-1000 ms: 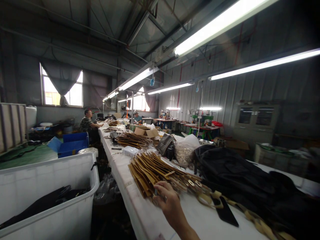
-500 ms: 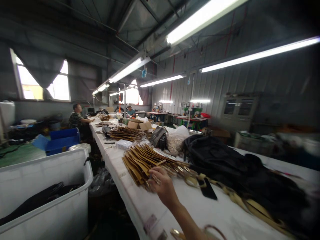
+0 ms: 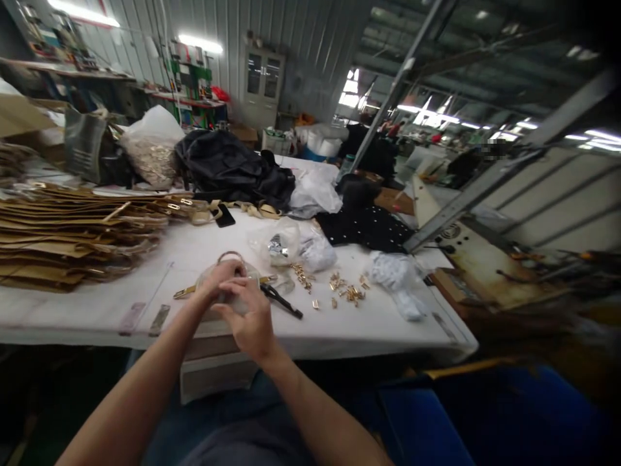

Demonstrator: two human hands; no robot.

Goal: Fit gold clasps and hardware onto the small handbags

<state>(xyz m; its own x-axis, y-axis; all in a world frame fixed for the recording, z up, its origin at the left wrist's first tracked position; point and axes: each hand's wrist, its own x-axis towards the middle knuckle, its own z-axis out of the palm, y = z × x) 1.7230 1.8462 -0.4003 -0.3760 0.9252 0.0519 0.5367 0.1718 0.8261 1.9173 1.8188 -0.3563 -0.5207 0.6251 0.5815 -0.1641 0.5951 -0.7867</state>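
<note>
- Brown and curved, a loop [image 3: 231,253] stands up just beyond the knuckles; its lower ends vanish behind the hands, so what it joins cannot be made out.
- Gold-tipped, a strap end [image 3: 184,292] pokes out to the left of the left wrist, its other end hidden under the hands.
- Something pale and see-through, perhaps plastic, shows in slivers around the fingers; blur hides its outline.
- Below, a pale panel [image 3: 218,377] hangs at the near edge of the white-covered table [image 3: 315,333], its upper part masked by the forearms.
- The loop lies on the far side of the fingers, closest to those of the left hand [image 3: 222,277]; the strap end is apart from the fingertips.
- A black tool [image 3: 284,303] lies just to the right of the right hand [image 3: 250,317], its far end partly covered; small gold fittings [image 3: 352,294] are scattered farther right.
- The right fingers bend over toward the left hand, thumb standing away from them; the left fingers are mostly screened, and I cannot tell whether either hand pinches anything.
- Both forearms reach forward from the bottom and converge, the left wrist bent inward, the hands overlapping low over the table.
</note>
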